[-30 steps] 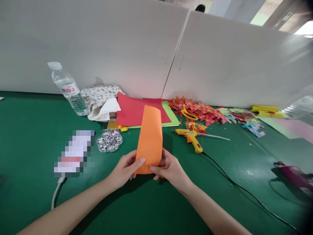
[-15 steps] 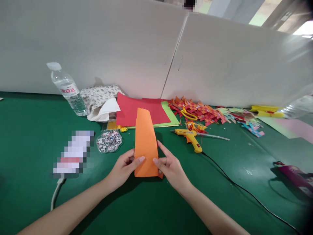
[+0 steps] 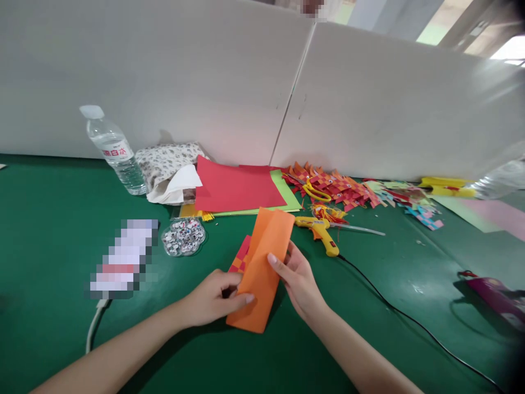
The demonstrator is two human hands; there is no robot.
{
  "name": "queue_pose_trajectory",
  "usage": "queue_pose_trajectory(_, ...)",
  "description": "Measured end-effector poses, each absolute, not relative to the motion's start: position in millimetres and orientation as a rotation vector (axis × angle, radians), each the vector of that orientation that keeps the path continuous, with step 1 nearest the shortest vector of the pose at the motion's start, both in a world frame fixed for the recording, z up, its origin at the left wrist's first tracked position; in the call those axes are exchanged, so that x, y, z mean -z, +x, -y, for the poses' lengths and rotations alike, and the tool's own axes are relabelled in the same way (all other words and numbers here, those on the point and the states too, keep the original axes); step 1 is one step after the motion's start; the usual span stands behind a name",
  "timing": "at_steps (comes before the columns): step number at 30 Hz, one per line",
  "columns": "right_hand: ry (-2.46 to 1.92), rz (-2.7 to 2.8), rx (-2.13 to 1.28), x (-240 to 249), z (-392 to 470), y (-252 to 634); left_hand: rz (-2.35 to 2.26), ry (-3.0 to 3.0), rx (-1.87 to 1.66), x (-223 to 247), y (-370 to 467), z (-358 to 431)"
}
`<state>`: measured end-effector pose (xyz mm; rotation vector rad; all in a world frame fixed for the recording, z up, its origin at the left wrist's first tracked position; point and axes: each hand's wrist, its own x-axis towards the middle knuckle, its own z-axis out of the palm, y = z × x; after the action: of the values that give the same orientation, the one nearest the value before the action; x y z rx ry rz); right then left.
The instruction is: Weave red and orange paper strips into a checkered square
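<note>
Orange folded paper (image 3: 264, 279) leans between both hands above the counter (image 3: 197, 355), toward its near edge. The left hand (image 3: 219, 298) pinches the paper's lower left side, thumb on the front; the right hand (image 3: 299, 276) pinches its upper right side. Behind the paper, a red-and-orange checked piece (image 3: 240, 260) shows beside the left fingers. Farther off, a yellow glue gun (image 3: 324, 232) lies right of the paper, and red sheets (image 3: 238, 189) lie near the counter's far edge.

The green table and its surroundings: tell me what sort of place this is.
Probably a shared craft workspace: a yellow glue gun, a heap of woven red-and-orange paper pieces and colored paper sheets lie on the green table.
</note>
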<state>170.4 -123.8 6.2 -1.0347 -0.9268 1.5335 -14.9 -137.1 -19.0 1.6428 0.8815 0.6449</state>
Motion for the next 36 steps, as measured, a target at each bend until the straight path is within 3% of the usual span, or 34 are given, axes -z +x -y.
queue_pose_trajectory(4, -1.074, 0.874, -1.445, -6.9, 122.7, 171.0, -0.843, 1.654, -0.582, 21.1, -16.8, 137.9)
queue_pose_trajectory(22, -1.001, 1.039, -1.72, -1.1, 132.2, 164.0, -0.883, 1.407, -0.762, 9.9, -10.1, 142.4)
queue_pose_trajectory(36, -1.13, 1.057, -1.647, -1.0, 129.4, 164.3, -0.872, 1.411, -0.752, 9.6, -9.7, 141.1)
